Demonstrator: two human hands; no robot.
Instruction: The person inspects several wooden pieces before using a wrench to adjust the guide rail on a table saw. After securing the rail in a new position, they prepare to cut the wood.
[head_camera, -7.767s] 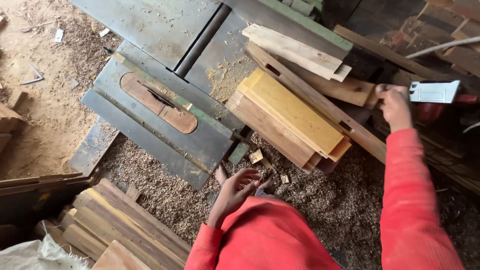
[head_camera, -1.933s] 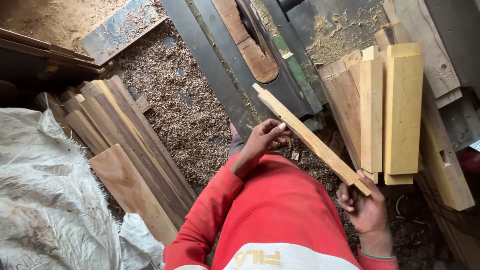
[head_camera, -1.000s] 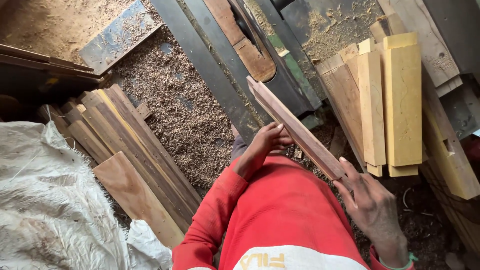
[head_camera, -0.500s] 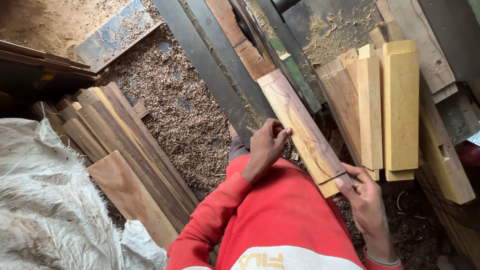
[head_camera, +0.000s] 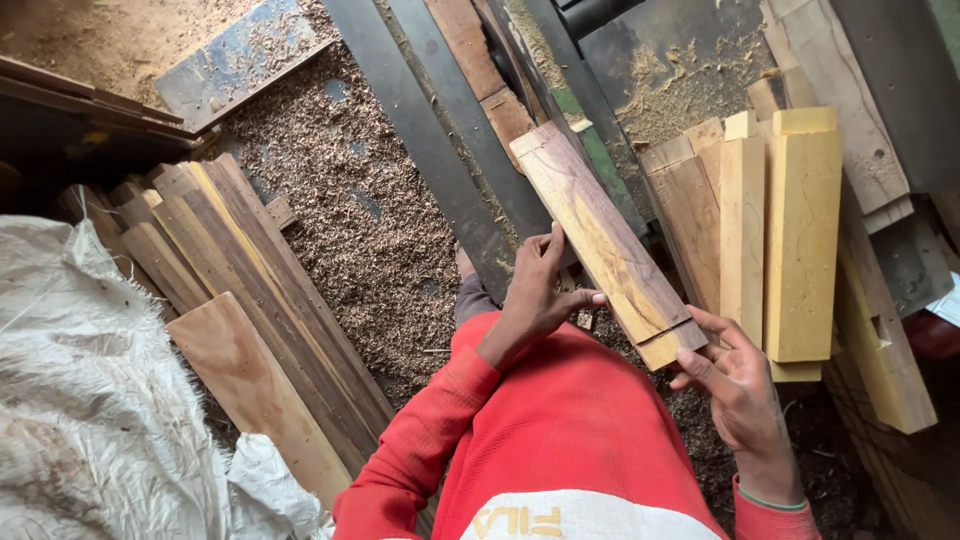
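A: Hands? 
B: left hand (head_camera: 540, 290) and right hand (head_camera: 735, 385) both grip the reddish board (head_camera: 605, 240), flat face up over the lap. 
A: Step? 
B: Looks like inspection. Yellow planks (head_camera: 800, 240) stacked just right.

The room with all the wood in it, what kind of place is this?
Most likely a woodworking shop. Wood shavings cover the floor, cut planks lie in piles, and both hands, left hand and right hand, hold a board near a metal saw table.
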